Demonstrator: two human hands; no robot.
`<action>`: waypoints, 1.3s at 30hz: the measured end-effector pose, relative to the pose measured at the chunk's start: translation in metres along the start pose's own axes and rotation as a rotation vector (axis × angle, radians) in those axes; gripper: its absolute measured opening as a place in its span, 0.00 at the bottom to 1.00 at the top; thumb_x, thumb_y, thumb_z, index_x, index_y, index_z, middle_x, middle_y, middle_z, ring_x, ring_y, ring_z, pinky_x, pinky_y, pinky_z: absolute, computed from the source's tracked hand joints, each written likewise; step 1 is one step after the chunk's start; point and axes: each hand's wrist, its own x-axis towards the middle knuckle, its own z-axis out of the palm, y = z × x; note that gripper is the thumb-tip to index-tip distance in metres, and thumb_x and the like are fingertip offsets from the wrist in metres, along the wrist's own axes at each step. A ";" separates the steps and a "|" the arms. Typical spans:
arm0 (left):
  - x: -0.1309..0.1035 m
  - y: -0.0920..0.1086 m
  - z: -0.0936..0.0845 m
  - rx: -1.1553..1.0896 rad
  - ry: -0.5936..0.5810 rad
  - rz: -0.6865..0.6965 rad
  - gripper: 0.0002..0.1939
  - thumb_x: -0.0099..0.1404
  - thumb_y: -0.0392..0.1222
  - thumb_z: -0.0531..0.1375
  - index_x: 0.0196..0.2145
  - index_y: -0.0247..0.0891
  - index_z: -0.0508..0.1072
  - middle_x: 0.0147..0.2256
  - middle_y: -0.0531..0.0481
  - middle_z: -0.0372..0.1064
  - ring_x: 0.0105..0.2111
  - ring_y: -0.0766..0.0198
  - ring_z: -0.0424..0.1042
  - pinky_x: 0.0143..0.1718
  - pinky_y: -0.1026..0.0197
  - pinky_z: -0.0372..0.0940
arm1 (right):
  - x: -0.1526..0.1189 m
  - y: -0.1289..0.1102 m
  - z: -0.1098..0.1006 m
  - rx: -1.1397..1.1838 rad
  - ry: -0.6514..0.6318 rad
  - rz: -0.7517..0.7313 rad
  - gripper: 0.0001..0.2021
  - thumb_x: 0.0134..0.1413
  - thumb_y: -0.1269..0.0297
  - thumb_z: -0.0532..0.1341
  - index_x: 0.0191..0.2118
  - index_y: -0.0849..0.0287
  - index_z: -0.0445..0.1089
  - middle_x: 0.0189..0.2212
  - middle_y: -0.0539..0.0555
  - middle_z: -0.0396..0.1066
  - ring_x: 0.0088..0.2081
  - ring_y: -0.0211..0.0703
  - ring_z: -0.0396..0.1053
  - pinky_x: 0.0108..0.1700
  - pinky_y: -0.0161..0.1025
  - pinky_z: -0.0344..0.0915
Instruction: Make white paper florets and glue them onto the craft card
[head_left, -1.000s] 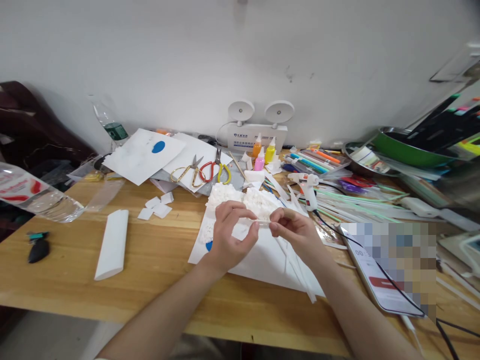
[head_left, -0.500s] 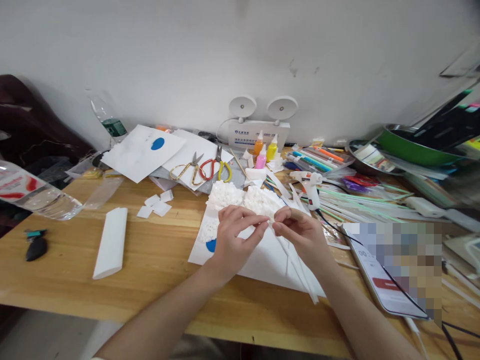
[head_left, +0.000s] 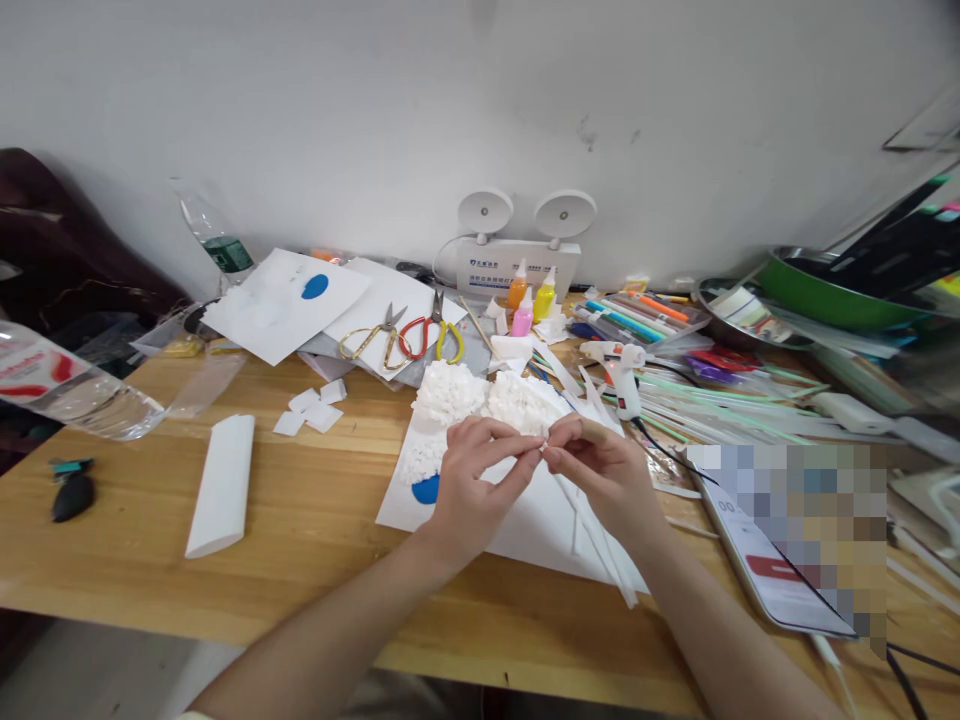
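Observation:
My left hand [head_left: 480, 482] and my right hand [head_left: 600, 462] meet fingertip to fingertip above a white paper sheet [head_left: 525, 540]. Both are closed in a pinch; a tiny whitish bit seems to sit between the tips, too small to name. Behind the fingers, clumps of crumpled white bits [head_left: 450, 392] cover the upper part of the sheet. A blue round patch [head_left: 426, 489] shows beside my left hand, partly covered by it. Thin white strips [head_left: 600, 540] lie on the sheet under my right hand.
A glue gun [head_left: 621, 375] stands right of the sheet, near small paint bottles [head_left: 523, 315]. Scissors [head_left: 375, 335] and pliers [head_left: 435, 335] lie behind. Left are small white squares [head_left: 309, 408], a folded white paper [head_left: 221, 485] and a water bottle [head_left: 82, 385]. A phone [head_left: 757, 560] lies right.
My left hand has shifted slightly right, and its fingertips have come closer to those of my right hand. Slightly more of the blue patch shows.

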 end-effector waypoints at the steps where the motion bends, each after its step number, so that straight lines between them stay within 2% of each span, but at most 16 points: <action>1: 0.000 0.000 0.000 -0.026 -0.005 -0.014 0.05 0.57 0.36 0.59 0.31 0.42 0.74 0.27 0.51 0.68 0.32 0.64 0.66 0.37 0.57 0.59 | 0.000 0.000 0.000 -0.001 0.003 -0.002 0.03 0.48 0.66 0.60 0.27 0.58 0.66 0.23 0.48 0.61 0.27 0.34 0.60 0.28 0.33 0.60; 7: 0.000 0.000 0.001 -0.161 -0.008 -0.045 0.06 0.56 0.36 0.59 0.32 0.41 0.75 0.27 0.50 0.67 0.31 0.65 0.66 0.35 0.58 0.62 | -0.001 -0.003 0.001 0.007 0.015 -0.012 0.03 0.48 0.66 0.61 0.27 0.57 0.66 0.24 0.49 0.60 0.26 0.34 0.60 0.27 0.33 0.60; 15: -0.003 -0.004 0.002 -0.184 0.016 0.085 0.11 0.55 0.32 0.60 0.35 0.44 0.74 0.27 0.51 0.66 0.31 0.66 0.65 0.34 0.60 0.63 | -0.002 -0.002 0.001 0.034 0.046 0.003 0.04 0.46 0.66 0.62 0.26 0.57 0.66 0.23 0.49 0.60 0.26 0.35 0.60 0.27 0.33 0.60; 20: -0.002 -0.003 0.000 -0.225 0.004 0.141 0.10 0.54 0.31 0.60 0.34 0.41 0.75 0.27 0.50 0.66 0.31 0.66 0.64 0.34 0.59 0.63 | -0.002 -0.001 0.002 0.115 0.053 0.018 0.04 0.44 0.67 0.63 0.26 0.56 0.66 0.23 0.47 0.60 0.26 0.33 0.59 0.27 0.31 0.59; 23: 0.000 -0.002 -0.002 -0.273 -0.020 0.114 0.07 0.54 0.33 0.61 0.32 0.40 0.75 0.27 0.50 0.66 0.31 0.65 0.64 0.34 0.58 0.62 | -0.002 -0.001 0.002 0.140 0.031 0.012 0.05 0.43 0.67 0.64 0.25 0.57 0.66 0.23 0.47 0.60 0.26 0.33 0.59 0.27 0.31 0.59; 26: 0.000 -0.001 -0.002 -0.329 -0.056 0.022 0.03 0.55 0.35 0.60 0.28 0.39 0.74 0.26 0.50 0.66 0.31 0.65 0.65 0.34 0.58 0.63 | -0.002 -0.002 0.002 0.117 0.024 -0.001 0.06 0.42 0.67 0.64 0.24 0.57 0.65 0.22 0.47 0.60 0.25 0.33 0.58 0.27 0.32 0.58; 30: 0.000 -0.002 -0.001 -0.399 -0.094 -0.091 0.03 0.57 0.38 0.59 0.26 0.38 0.71 0.28 0.49 0.66 0.31 0.65 0.66 0.33 0.59 0.64 | -0.002 -0.003 0.002 0.056 0.030 -0.006 0.07 0.42 0.66 0.65 0.23 0.58 0.65 0.21 0.48 0.61 0.25 0.34 0.59 0.26 0.33 0.59; 39: -0.001 -0.004 0.001 -0.335 -0.049 -0.052 0.03 0.58 0.36 0.57 0.28 0.38 0.70 0.29 0.49 0.66 0.32 0.65 0.66 0.36 0.58 0.63 | -0.004 -0.007 0.007 -0.086 0.086 -0.032 0.04 0.44 0.64 0.63 0.25 0.57 0.67 0.23 0.50 0.64 0.26 0.36 0.62 0.28 0.35 0.62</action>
